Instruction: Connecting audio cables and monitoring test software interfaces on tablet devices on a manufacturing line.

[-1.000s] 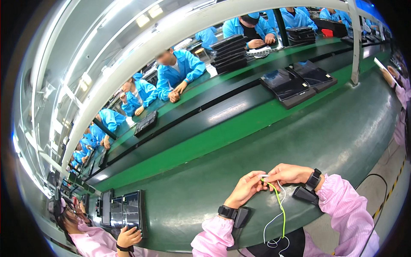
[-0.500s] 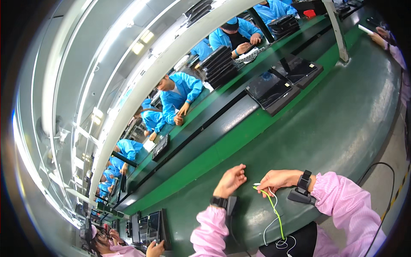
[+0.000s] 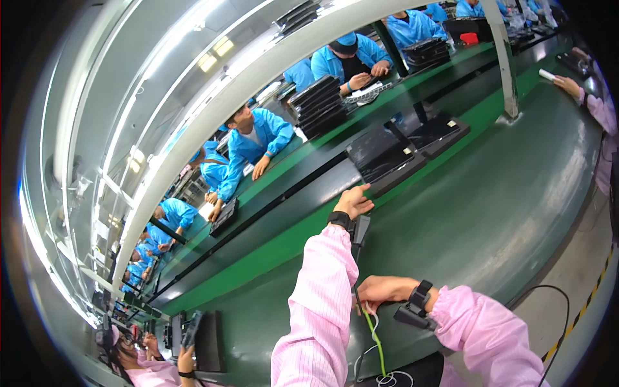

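Observation:
My left hand (image 3: 354, 202) is stretched out over the bench, empty, with its fingers apart. Its fingertips are close to the near edge of a glossy black flat panel (image 3: 380, 153); I cannot tell if they touch it. A second dark panel (image 3: 438, 132) lies right beyond that one. Lower down, my right hand (image 3: 389, 290) pinches a bright green cable (image 3: 379, 345) and a thin white cable (image 3: 361, 356) near their upper ends. Those ends are partly hidden behind my left sleeve. Both cables hang down toward my lap, where the white one loops.
A green bench (image 3: 464, 213) curves around me. Past a raised green strip, workers in blue jackets sit beside stacks of black panels (image 3: 316, 106). A white post (image 3: 506, 77) rises at upper right. Pink-sleeved people are at both sides; the left one holds a dark device (image 3: 191, 329).
My left hand has moved forward, up to the dark panels. My right hand has shifted left with the cables still in it. The whole view has swung slightly right.

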Demonstrator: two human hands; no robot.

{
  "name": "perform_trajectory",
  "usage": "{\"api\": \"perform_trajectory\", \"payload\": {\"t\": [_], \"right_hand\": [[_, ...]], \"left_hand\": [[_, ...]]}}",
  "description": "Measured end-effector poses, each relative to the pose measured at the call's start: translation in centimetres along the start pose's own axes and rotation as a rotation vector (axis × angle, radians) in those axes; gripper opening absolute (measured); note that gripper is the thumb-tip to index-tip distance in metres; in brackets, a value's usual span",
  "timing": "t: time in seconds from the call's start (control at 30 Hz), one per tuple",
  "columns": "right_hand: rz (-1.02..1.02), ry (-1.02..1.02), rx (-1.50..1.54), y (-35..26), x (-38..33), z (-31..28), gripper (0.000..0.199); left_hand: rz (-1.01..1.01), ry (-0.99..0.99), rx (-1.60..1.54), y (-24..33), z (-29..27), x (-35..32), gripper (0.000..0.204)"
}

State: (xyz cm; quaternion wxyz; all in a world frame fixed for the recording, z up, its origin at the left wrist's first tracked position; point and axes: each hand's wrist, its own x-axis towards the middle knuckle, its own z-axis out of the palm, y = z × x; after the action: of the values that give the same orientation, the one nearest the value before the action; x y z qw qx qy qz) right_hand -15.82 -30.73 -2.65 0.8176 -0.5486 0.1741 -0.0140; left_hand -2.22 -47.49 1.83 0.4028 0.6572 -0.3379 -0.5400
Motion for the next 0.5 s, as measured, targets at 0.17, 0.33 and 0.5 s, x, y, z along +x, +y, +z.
{"api": "perform_trajectory", "payload": {"t": [0.17, 0.33, 0.5], "right_hand": [[-0.019, -0.046, -0.043, 0.3, 0.2, 0.0, 0.021], [0.003, -0.010, -0.046, -0.1, -0.6, -0.4, 0.022], [0.014, -0.045, -0.015, 0.4, 0.1, -0.5, 0.023]], "left_hand": [[-0.094, 0.027, 0.013, 0.6, 0.3, 2.7, 0.056], [-0.039, 0.011, 0.148, 1.4, 0.9, 3.7, 0.043], [-0.188, 0.050, -0.097, 1.3, -0.3, 4.4, 0.050]]}}
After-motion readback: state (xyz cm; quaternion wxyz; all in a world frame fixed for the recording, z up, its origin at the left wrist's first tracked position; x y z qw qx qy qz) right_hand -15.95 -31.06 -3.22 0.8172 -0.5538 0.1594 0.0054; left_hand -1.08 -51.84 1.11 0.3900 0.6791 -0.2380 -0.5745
